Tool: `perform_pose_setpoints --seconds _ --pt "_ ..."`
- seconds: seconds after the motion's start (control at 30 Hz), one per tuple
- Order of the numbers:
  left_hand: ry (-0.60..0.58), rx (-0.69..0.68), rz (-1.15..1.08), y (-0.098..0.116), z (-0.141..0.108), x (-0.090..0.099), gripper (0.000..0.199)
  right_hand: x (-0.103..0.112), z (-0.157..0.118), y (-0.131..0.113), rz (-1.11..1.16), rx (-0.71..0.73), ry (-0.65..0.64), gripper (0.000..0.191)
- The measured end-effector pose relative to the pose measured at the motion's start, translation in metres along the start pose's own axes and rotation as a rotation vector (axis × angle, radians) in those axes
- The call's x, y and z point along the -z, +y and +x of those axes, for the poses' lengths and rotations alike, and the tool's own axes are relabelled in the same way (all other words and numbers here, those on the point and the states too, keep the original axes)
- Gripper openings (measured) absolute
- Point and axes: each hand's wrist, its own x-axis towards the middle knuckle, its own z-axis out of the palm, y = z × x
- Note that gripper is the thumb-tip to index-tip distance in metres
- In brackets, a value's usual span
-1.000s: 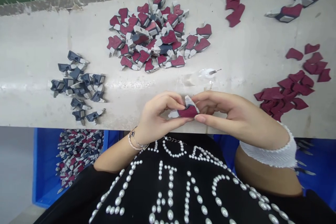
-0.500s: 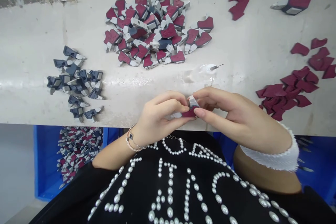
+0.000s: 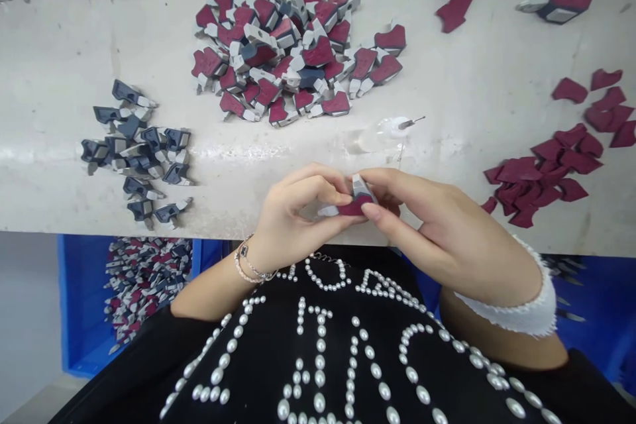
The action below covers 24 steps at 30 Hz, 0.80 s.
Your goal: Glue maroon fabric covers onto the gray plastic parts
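Near the front edge of the worktable, both hands grip one small grey and dark-blue part with a maroon face (image 3: 354,205). My left hand (image 3: 303,205) pinches it from the left between thumb and fingers, and a pale tip sticks out below those fingers. From the right, my right hand (image 3: 422,218) holds it with the thumb pressed on the maroon face. The fingers behind the part are partly hidden. Just beyond the hands lies a clear bottle with a thin needle tip (image 3: 392,126).
A heap of maroon-faced parts (image 3: 288,46) lies at the far middle of the white table (image 3: 44,46). Dark-blue parts (image 3: 142,152) lie left, loose maroon pieces (image 3: 527,175) right. Two bladed parts (image 3: 566,3) rest far right. Below the left edge stands a blue bin (image 3: 82,344) of parts.
Both hands have shifted slightly left with the part, which is turned a little so more of its maroon face and pale tip show. The view has shifted slightly.
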Motion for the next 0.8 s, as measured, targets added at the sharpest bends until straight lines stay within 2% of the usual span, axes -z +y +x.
perform_pose_setpoints --seconds 0.53,0.8 --pt "-0.031 -0.091 0.028 0.007 -0.001 0.004 0.020 0.002 -0.005 -0.012 -0.123 0.027 0.004 0.012" --pt "-0.030 -0.090 0.095 0.008 -0.005 0.005 0.018 -0.001 0.001 -0.014 -0.104 -0.038 0.003 0.014"
